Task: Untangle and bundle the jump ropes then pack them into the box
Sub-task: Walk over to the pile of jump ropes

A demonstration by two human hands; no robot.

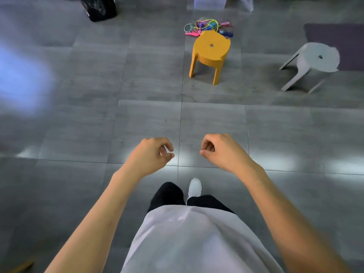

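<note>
Fingers of the left hand (151, 155) and the right hand (218, 149) hang loosely curled, holding nothing, over the gray floor (78, 125). The tangled jump ropes (206, 26) lie well ahead, just behind a yellow stool (211, 50); 1 gray stool (315, 58) stands to the right.

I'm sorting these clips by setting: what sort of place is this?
Probably an indoor room, maybe a home or activity space: grey tiled floor, a yellow plastic stool and a grey stool, with a tangle of jump ropes on the floor.
</note>
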